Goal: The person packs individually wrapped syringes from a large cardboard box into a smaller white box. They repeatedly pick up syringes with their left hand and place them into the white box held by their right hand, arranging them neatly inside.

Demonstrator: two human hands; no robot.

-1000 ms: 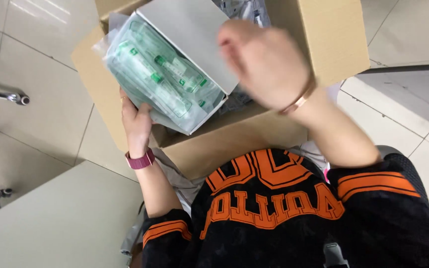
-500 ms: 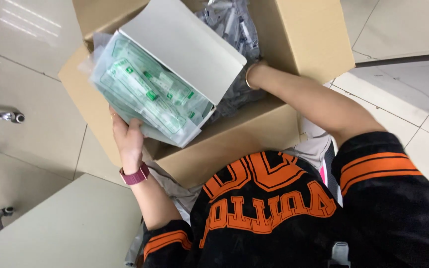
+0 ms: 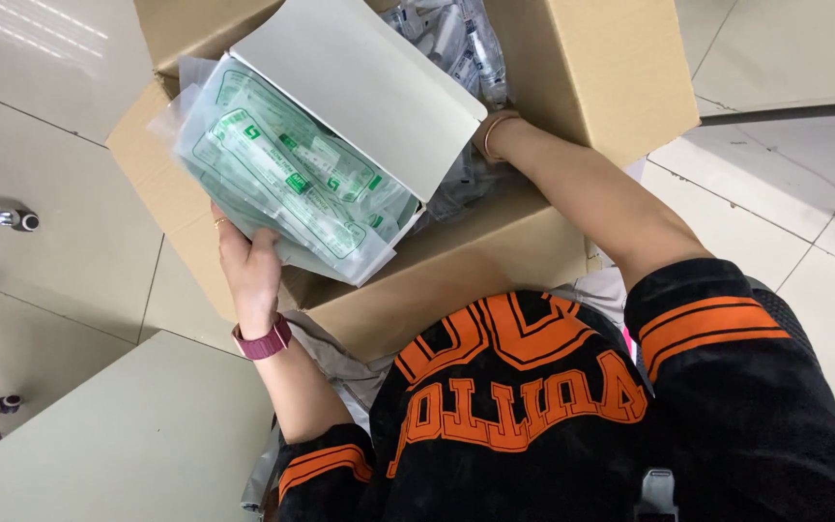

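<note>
My left hand (image 3: 248, 266), with a maroon watch band on the wrist, grips the lower edge of a white inner box (image 3: 359, 87). The box is tilted and open, full of clear sachets with green print (image 3: 282, 174). It rests in a large brown cardboard carton (image 3: 591, 68) on my lap. My right hand (image 3: 488, 135) reaches down into the carton behind the white box's flap. Only its wrist with a thin bracelet shows; the fingers are hidden. More clear plastic packets (image 3: 456, 39) lie deeper in the carton.
Glossy floor tiles surround the carton. Chrome tube ends (image 3: 7, 218) stick in from the left edge. A pale grey flat surface (image 3: 128, 435) fills the lower left. My black and orange top takes up the bottom of the view.
My right hand, raised above the carton a second ago, has dropped into it behind the white box. My left hand keeps its hold on the box.
</note>
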